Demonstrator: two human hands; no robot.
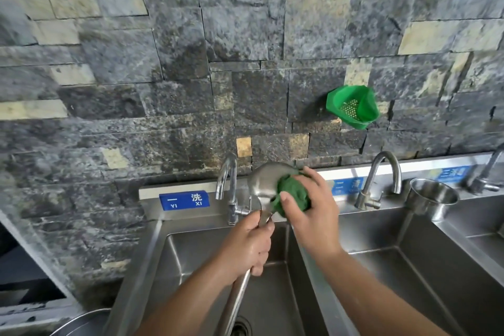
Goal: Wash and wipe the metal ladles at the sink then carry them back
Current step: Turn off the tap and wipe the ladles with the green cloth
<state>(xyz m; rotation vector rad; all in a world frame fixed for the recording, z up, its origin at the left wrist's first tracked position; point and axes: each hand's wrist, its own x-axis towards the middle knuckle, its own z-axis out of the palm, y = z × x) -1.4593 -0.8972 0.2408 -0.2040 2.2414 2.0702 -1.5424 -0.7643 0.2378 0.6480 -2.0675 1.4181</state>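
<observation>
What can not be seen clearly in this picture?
- Head view: the ladle bowl's inside faces away, and the green cloth under the right hand covers part of it.
- Its handle end runs off the bottom edge.
- The left hand hides the handle's middle.
- Whether the tap runs: too unclear.

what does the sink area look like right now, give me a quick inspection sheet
surface: steel sink, several basins side by side, left basin under the hands
job's things: metal ladle held bowl up over the left basin; green scouring pad pressed on its bowl
clutter: steel cup on the ledge at right; green strainer basket on the wall
grippers: left hand grips the ladle handle; right hand holds the pad, fingers curled round it
cables: nothing seen
surroundings: stone tile wall; taps; blue sign
</observation>
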